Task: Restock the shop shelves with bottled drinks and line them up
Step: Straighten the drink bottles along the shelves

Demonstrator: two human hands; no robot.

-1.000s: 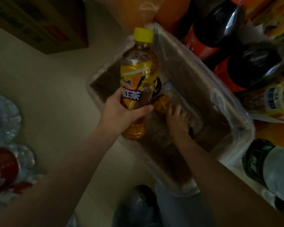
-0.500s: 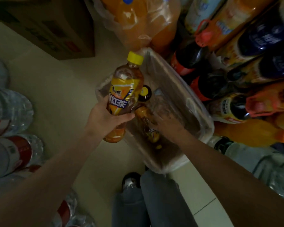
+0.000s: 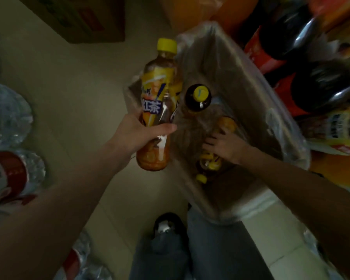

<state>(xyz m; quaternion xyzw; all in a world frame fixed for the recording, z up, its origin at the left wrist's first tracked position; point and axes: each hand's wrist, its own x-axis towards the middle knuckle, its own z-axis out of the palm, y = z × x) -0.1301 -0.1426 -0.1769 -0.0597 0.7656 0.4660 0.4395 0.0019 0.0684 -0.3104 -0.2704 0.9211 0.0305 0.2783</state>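
1. Bottled iced tea (image 3: 156,110) with a yellow cap and a yellow-and-orange label is held upright above the near-left edge of the carton (image 3: 240,77), cap pointing away from the person.
2. Left hand (image 3: 137,132) grips this bottle around its lower middle, thumb across the front and fingers (image 3: 141,118) wrapped behind it.
3. Right hand (image 3: 224,146) reaches down into the carton and closes over a second tea bottle (image 3: 210,162) lying on its side, yellow cap toward the person; the fingers curl over its body.
4. A third bottle (image 3: 198,98) stands inside the carton just right of the held one, seen from above, with its yellow cap and dark shoulders showing.
5. The carton is a cardboard tray wrapped in torn clear plastic film and sits on the floor (image 3: 69,98).
6. Large cola bottles (image 3: 319,85) with red labels and orange drink bottles lie stacked to the right of the carton.
7. Shrink-wrapped water bottles (image 3: 10,172) with red labels lie to the left on the floor.
8. A cardboard box (image 3: 85,17) stands at the top left.
9. The person's grey trouser legs (image 3: 210,249) and a dark shoe (image 3: 166,225) show below the carton.
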